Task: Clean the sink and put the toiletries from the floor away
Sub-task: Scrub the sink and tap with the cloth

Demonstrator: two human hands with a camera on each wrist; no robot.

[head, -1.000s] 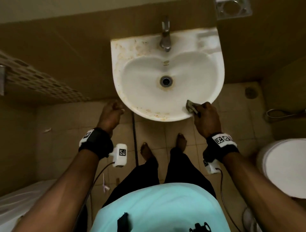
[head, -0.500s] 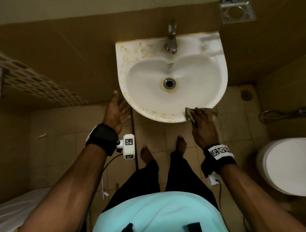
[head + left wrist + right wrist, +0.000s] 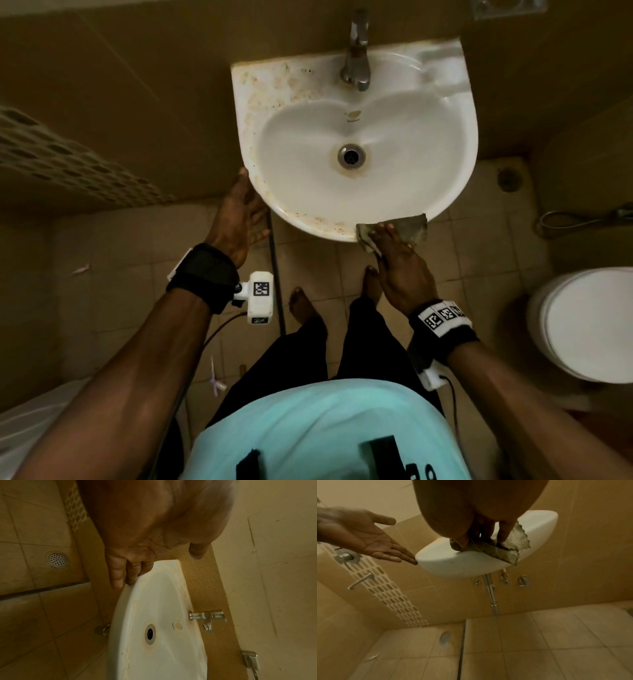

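The white wall sink (image 3: 356, 192) has brown stains along its left and front rim, and a steel tap (image 3: 356, 58) stands at the back. My right hand (image 3: 397, 253) presses a grey cloth (image 3: 407, 228) flat onto the front right rim. In the right wrist view the cloth (image 3: 515, 543) drapes over the sink (image 3: 453, 563) edge under my fingers (image 3: 505, 534). My left hand (image 3: 239, 212) is open, fingers straight, and its fingertips (image 3: 118, 577) touch the left front rim of the sink (image 3: 154, 615). Two small pale items (image 3: 80, 270) (image 3: 215, 380) lie on the floor tiles; they are too small to identify.
A closed white toilet (image 3: 589, 325) stands at the right, with a spray hose (image 3: 582, 219) on the wall beyond it. A metal holder (image 3: 507, 7) hangs above the sink's right corner. Under the sink run a drain pipe (image 3: 490, 592) and valves. A floor drain (image 3: 445, 637) sits left of a floor channel.
My left hand has uncurled and moved up to the sink's left rim. My right hand has flattened on the cloth, which now lies spread wider on the front rim.
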